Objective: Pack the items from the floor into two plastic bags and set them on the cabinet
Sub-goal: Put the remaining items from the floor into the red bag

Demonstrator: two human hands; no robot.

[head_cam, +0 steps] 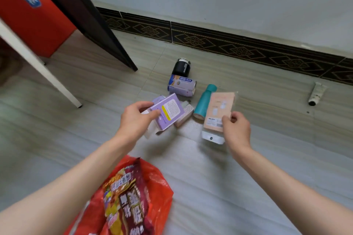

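Red plastic bag (152, 183) lies at the bottom centre of the frame on the floor (248, 187), mouth toward us, a large snack packet (126, 196) already partly inside it. We judge the step in hand to be lifting two more items for that bag.

Both forearms reach forward from the lower corners. Mid-frame, our left hand (133, 120) has thumb and fingers curled round the end of a purple box (170, 109), which is tilted; whether it is clear of the floor we cannot tell. Our right hand (236, 129) pinches the lower edge of a flat pink card pack (219, 108), held upright.

To do this well we should bring one item at a time to the bag mouth, or free a hand to hold it open, since the film lies slack.

Further off on the floor: a teal bottle (205, 99), a lying can (182, 85), a black jar (181, 66). A white tube (317, 93) lies well apart at the right.
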